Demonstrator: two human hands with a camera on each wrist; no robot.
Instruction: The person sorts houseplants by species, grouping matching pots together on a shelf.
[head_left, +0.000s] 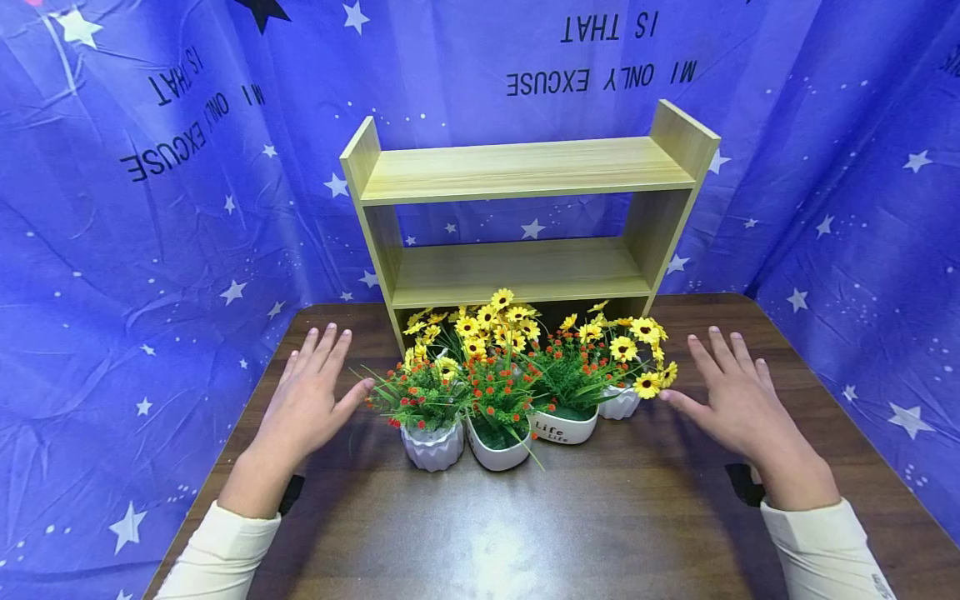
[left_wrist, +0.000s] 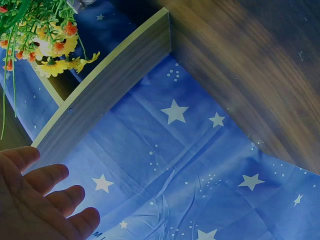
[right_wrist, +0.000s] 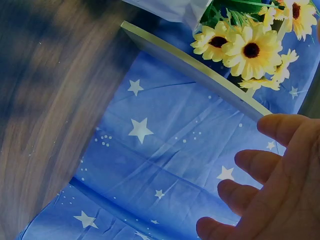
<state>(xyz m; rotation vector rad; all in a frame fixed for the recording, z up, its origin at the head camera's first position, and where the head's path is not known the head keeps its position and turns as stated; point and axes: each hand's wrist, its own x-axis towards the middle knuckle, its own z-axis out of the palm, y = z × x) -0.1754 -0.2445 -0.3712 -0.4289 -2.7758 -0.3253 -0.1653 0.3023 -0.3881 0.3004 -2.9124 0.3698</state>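
My left hand (head_left: 310, 406) is held with fingers extended and spread, left of the flowerpots, and holds nothing. Its thumb is near the leaves of the leftmost plant; I cannot tell whether they touch. On the opposite side my right hand (head_left: 738, 408) is likewise spread, its thumb close to the yellow flowers (head_left: 647, 383) of the rightmost pot (head_left: 621, 405). Between the hands stand a ribbed white pot (head_left: 435, 450), a smooth white pot (head_left: 500, 457) and a white pot lettered "Life" (head_left: 566, 430), with red-flowered greenery. More yellow flowers (head_left: 487, 317) rise behind them; their pot is hidden.
Behind the plants a light wooden shelf unit (head_left: 525, 171) stands at the back of the brown table (head_left: 480, 533), its lower part partly covered by flowers. A blue star-printed curtain (head_left: 187, 275) hangs around the back and sides.
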